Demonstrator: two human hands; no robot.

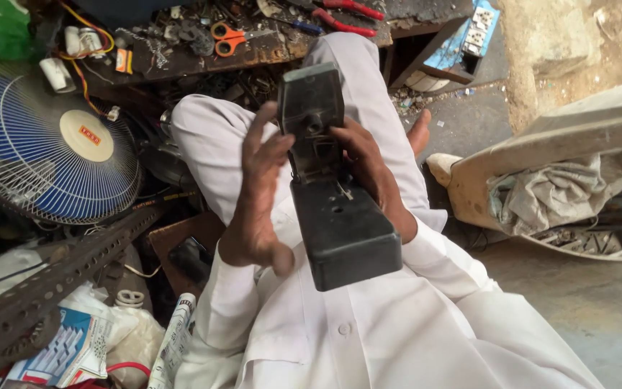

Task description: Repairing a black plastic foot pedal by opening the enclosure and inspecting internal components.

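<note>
While one fan (44, 144) with blue blades and a wire guard stands well to the left of the fingers, its top and left edge cut off by the frame, one slotted metal bar (52, 277) slants below it and one folded newspaper (174, 338) lies beside the person's left sleeve. Up beyond the fingertips, on a cluttered bench (181, 61), lies one pair of orange-handled scissors (228, 38); the small parts around it are too jumbled to count.

One left hand (257, 198) is spread, its fingers (268, 148) loosely extended and resting against the left side of one black box-shaped casing (336, 209). This casing sits between the two hands, over the lap, tilted with its narrow upper part toward the bench and its thick block end toward the body.

One right hand (376, 173) wraps the casing's right side, fingers curled onto its narrow middle; its palm is hidden behind the casing. One bare foot (419, 133) shows only partly past the right fingers. Two red-handled pliers (350, 18) lie on the bench above. Far right, one pale curved shell (541, 166) holds crumpled cloth (548, 194), cut off by the frame.
</note>
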